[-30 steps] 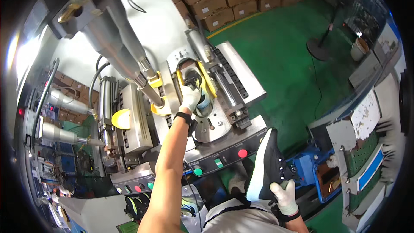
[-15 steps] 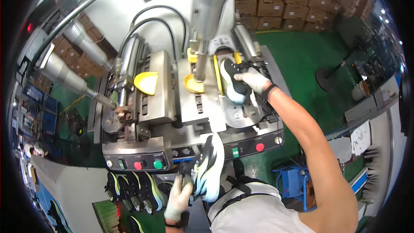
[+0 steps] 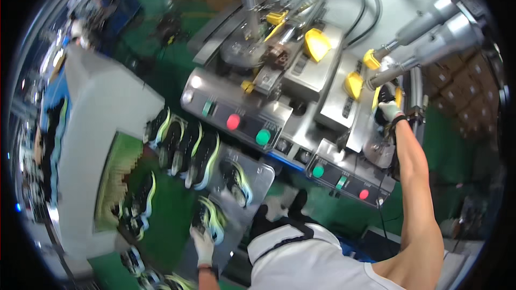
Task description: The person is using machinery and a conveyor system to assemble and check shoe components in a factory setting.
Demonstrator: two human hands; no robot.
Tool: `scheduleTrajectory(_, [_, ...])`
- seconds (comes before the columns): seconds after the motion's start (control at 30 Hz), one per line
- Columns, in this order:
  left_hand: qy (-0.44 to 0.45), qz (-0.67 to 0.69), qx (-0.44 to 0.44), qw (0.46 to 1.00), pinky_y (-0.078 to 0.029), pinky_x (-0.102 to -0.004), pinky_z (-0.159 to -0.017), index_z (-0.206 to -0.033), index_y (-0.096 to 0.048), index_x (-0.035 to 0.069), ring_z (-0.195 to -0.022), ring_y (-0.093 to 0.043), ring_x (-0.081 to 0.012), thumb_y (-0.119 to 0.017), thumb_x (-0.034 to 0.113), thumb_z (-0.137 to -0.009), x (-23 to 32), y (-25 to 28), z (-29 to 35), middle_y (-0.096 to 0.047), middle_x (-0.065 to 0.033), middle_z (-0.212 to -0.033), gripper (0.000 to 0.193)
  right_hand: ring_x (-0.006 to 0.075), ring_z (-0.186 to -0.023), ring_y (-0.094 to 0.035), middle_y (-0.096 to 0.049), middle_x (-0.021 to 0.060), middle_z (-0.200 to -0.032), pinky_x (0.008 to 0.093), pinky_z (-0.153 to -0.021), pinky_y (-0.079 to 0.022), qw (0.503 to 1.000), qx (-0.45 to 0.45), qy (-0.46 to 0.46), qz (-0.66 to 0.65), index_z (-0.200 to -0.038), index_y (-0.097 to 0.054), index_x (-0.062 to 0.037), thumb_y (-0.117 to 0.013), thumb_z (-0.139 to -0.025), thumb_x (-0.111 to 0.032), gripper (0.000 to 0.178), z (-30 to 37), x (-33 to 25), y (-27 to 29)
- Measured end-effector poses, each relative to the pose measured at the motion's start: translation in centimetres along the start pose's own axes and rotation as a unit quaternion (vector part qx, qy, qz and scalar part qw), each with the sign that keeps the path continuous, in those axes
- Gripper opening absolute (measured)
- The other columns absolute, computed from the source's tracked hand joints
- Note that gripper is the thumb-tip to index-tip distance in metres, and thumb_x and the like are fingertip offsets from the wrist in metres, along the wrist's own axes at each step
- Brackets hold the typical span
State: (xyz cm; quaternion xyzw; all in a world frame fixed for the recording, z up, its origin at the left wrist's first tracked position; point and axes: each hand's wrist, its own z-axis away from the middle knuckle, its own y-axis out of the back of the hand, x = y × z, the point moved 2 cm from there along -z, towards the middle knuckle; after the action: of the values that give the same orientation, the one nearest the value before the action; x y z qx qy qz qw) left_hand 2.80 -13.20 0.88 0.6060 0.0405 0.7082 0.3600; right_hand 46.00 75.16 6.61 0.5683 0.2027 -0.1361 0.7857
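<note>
My left hand [image 3: 203,244], in a white glove, grips a black running shoe [image 3: 213,221] with a pale green and blue sole. That shoe is over the grey metal tray [image 3: 254,173], beside another similar shoe [image 3: 236,182]. At the right station of the pressing machine [image 3: 329,110], my gloved right hand [image 3: 389,111] is closed on a dark sneaker [image 3: 385,94]. This sneaker sits between yellow pads [image 3: 398,96], and my hand partly covers it.
Several black shoes [image 3: 185,145] stand in a row left of the tray. A control panel [image 3: 236,115] with coloured buttons runs along the machine's front. Metal cylinders [image 3: 430,37] reach over the right station. A green bristle mat [image 3: 115,188] lies at left.
The view has swung left. My left hand has carried its shoe from the machine's front to the tray on the left. My right hand stays at the sneaker in the right station.
</note>
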Motion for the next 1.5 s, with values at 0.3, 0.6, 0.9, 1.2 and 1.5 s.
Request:
scheduleTrajectory(0.3, [-0.058, -0.065, -0.047, 0.995, -0.044, -0.0489, -0.117, -0.164, -0.029, 0.002, -0.138, -0.057, -0.0443, -0.078, 0.011, -0.091, -1.9, -6.8, -5.6, -0.053, -0.0276, -0.151, 0.088, 0.0502, -0.158, -0.032, -0.032, 0.0361, -0.170, 0.0529, -0.132, -0.024, 0.909, 0.155, 0.386, 0.018, -0.158, -0.039, 0.0132, -0.076, -0.097, -0.032, 0.085, 33.0, -21.4, -18.6])
scheduleTrajectory(0.6, [-0.067, 0.002, -0.002, 0.998, -0.037, -0.0524, -0.124, -0.166, -0.019, -0.004, -0.145, -0.042, -0.0502, -0.081, 0.018, -0.092, 1.3, -14.5, -10.1, -0.034, -0.0354, -0.159, 0.099, 0.0547, -0.161, -0.021, -0.029, 0.0380, -0.169, 0.0582, -0.132, -0.019, 0.915, 0.023, 0.378, 0.140, -0.164, -0.031, 0.0088, -0.085, -0.088, -0.034, 0.102, 40.1, -22.4, -27.2])
scheduleTrajectory(0.9, [0.030, 0.036, -0.170, 0.984, -0.054, -0.0432, -0.110, -0.161, -0.041, -0.001, -0.131, -0.066, -0.0336, -0.079, 0.021, -0.098, -6.9, 0.3, -7.5, -0.064, -0.0236, -0.145, 0.076, 0.0456, -0.155, -0.041, -0.042, 0.0325, -0.164, 0.0462, -0.127, -0.037, 0.933, -0.227, 0.280, -0.024, -0.160, -0.039, 0.0066, -0.078, -0.097, -0.032, 0.083, 53.3, -19.4, -37.3])
scheduleTrajectory(1.2, [-0.125, -0.209, 0.128, 0.961, -0.041, -0.0510, -0.121, -0.145, -0.057, -0.007, -0.136, -0.057, -0.0468, -0.071, 0.019, -0.100, -8.9, 24.4, -20.7, -0.064, -0.0277, -0.140, 0.053, 0.0425, -0.154, -0.044, -0.046, 0.0323, -0.163, 0.0438, -0.126, -0.039, 0.946, -0.263, 0.171, 0.076, -0.160, -0.040, 0.0086, -0.078, -0.097, -0.028, 0.082, 54.1, -11.9, -36.6])
scheduleTrajectory(1.5, [-0.013, -0.598, -0.074, 0.798, -0.061, -0.0502, -0.094, -0.118, -0.061, 0.005, -0.107, -0.074, -0.0416, -0.084, 0.031, -0.079, -16.7, 29.4, -38.0, -0.072, -0.0210, -0.115, 0.052, 0.0409, -0.151, -0.050, -0.053, 0.0315, -0.158, 0.0429, -0.126, -0.040, 0.980, -0.159, -0.066, 0.099, -0.156, -0.046, 0.0094, -0.078, -0.095, -0.034, 0.082, 60.4, -7.7, -28.0])
